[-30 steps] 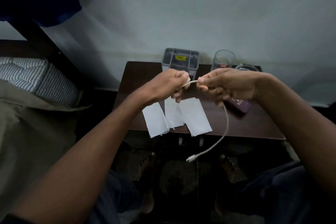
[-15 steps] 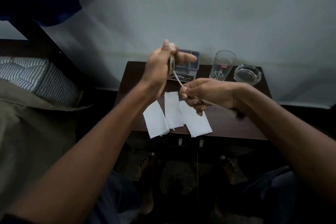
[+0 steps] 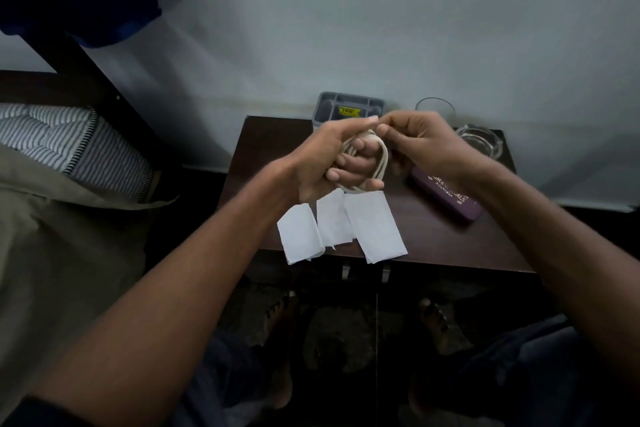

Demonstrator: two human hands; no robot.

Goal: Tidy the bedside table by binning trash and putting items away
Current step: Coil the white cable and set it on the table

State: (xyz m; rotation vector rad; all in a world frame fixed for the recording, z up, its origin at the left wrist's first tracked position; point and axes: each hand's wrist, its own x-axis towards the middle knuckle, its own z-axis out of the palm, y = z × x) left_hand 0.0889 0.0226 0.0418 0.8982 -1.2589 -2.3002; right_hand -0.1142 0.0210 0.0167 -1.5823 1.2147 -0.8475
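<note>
The thin white charging cable is held above the centre of the dark brown wooden bedside table, wound in several loops around the curled fingers of the left hand, which grasps the coil. The right hand, at 3 o'clock from the coil, pinches the cable's loose end between thumb and forefinger at the top of the loops. By judgement, the cable is light, limp and slightly springy; the loops are likely to unwind if released, so grip across the full bundle rather than on a single strand, and avoid sharp bends near the connector. Count: one cable. On the table at 6 o'clock from the hands lie three white rectangular paper slips, overlapping slightly and overhanging the front edge; they appear weightless and easily displaced, and each is best lifted at the overhanging end. At 4 o'clock lies one flat purple rectangular case with gold lettering, apparently rigid. At 12 o'clock, against the wall, stands one grey plastic compartmented organiser box. At 1 o'clock stands one clear drinking glass, mostly hidden behind the right hand, and at 2 o'clock one clear glass ashtray; both are judged fragile and smooth.
</note>
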